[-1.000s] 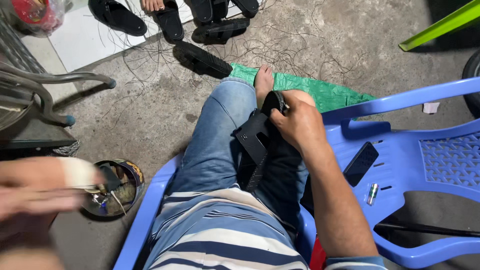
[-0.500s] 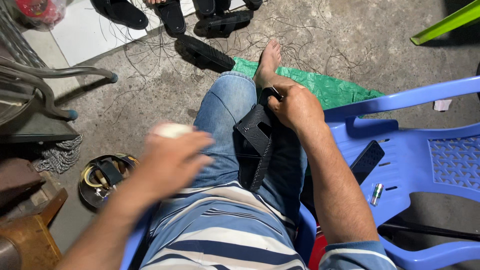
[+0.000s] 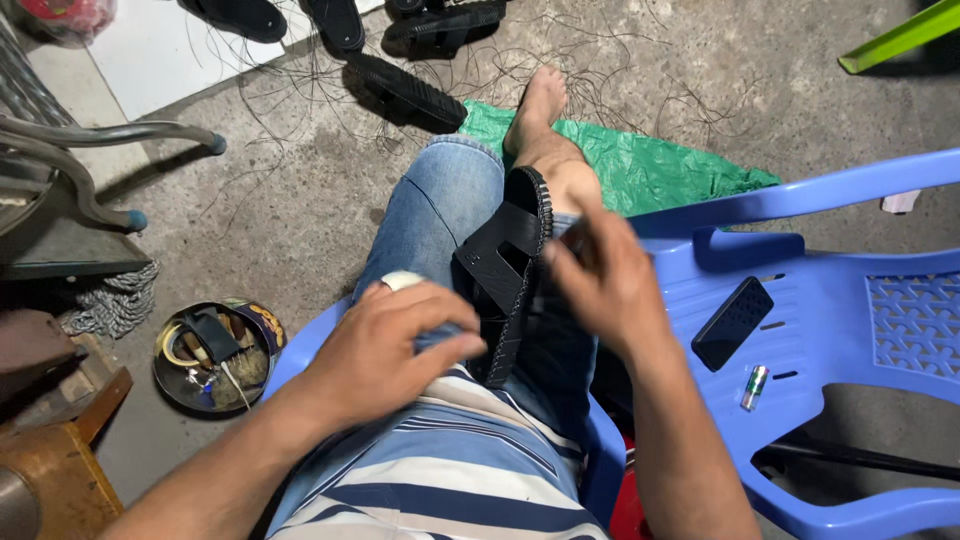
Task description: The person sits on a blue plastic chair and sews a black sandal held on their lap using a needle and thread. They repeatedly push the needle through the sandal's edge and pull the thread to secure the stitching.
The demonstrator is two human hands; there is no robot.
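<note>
Work in hand: a black sandal (image 3: 510,270) is wedged upright between the person's thighs, and both hands are at it — this reads as hand-stitching along the sole's edge, judging by the row of stitches down its rim.

Left hand (image 3: 400,345): rests on the denim of the left thigh just beside the sandal's lower end, fingers curled loosely together; a pale wrap or thimble (image 3: 402,281) sits on one finger. Whether it pinches anything, such as a thread, I cannot tell.

Right hand (image 3: 605,285): held just to the right of the sandal's upper half, fingertips drawn together toward the rim (motion blur hides whether they grip a needle or thread).

Where the sandal is: on the lap, on its edge, strap side facing the left hand.

Long axis: runs from near the belly up and away toward the raised right knee, tilting slightly right; I can't tell which end is the toe.

Next move, as a judgement: steady the sole with the left hand so that the right can work the rim with a firm, fine pinch.

Around: a blue plastic chair (image 3: 850,290) at the right carrying a dark flat case (image 3: 733,322) and a small cylinder (image 3: 755,387); a round tin of oddments (image 3: 208,355) on the floor — more black sandals (image 3: 405,88) lie further off, beyond a green sheet (image 3: 650,165).
</note>
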